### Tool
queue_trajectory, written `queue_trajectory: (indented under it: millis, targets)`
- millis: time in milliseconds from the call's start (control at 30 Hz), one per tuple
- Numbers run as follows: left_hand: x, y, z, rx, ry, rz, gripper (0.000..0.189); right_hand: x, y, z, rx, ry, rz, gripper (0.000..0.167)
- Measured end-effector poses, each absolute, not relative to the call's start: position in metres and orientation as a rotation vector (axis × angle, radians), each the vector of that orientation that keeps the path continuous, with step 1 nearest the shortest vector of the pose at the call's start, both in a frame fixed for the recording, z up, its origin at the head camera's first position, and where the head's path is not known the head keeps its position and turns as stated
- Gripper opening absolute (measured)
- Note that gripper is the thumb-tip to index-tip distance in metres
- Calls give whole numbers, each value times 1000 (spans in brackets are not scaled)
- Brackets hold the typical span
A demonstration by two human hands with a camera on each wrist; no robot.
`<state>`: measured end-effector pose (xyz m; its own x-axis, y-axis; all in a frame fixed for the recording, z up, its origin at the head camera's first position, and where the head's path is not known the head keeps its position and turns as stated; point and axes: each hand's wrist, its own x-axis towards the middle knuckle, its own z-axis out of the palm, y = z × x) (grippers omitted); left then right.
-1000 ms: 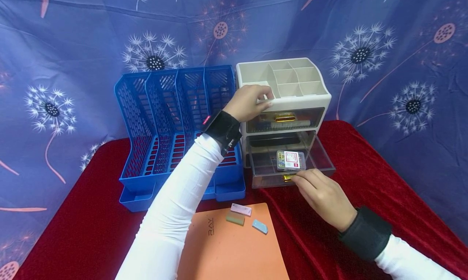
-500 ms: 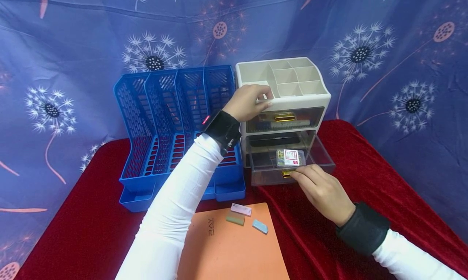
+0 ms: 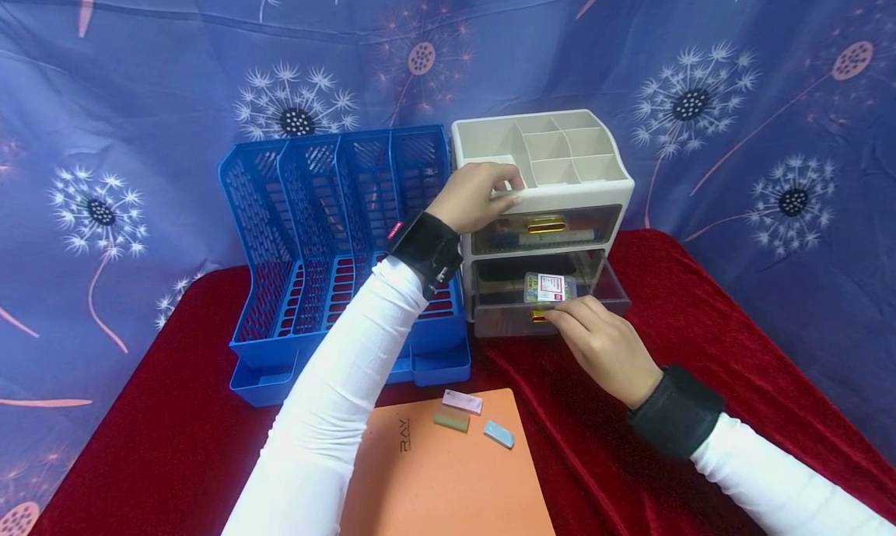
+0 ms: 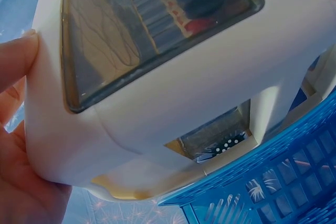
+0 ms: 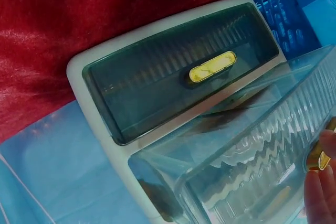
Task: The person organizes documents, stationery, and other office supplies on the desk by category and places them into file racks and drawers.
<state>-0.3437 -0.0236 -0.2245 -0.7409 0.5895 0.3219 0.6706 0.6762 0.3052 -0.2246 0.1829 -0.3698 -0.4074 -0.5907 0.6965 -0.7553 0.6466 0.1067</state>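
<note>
A white desktop drawer organizer (image 3: 621,185) stands at the back, with open compartments on top. My left hand (image 3: 476,197) grips its upper front edge at the left, fingers over the rim and thumb on the front. The clear lower drawer (image 3: 507,321) is partly pulled out. By its gold handle (image 3: 537,317) my right hand (image 3: 605,352) pinches it; in the right wrist view fingertips (image 5: 319,195) are on that handle. Inside the drawer lies a small clear box (image 3: 550,287) with a white and red label. The upper drawer (image 3: 504,234) is closed and has things inside.
Left of the organizer stands a blue file rack (image 3: 350,209) with several slots. On an orange mat (image 3: 448,489) in front lie a pink eraser-like block (image 3: 462,401), a green one (image 3: 451,420) and a blue one (image 3: 499,434). Red cloth (image 3: 161,411) covers the table; a blue curtain hangs behind.
The lower drawer has slid partway inward, with the right hand moving along on its handle and the small box shifting back with it. The left hand has stayed on the organizer's edge.
</note>
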Motion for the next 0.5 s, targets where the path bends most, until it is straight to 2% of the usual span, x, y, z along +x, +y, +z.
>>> queue_trajectory:
  millis: [500]
  targets:
    - [-344, -23, -226, -1022, -2687, -610, 16, -254, 180, -371, 919, -2185, 307, 35]
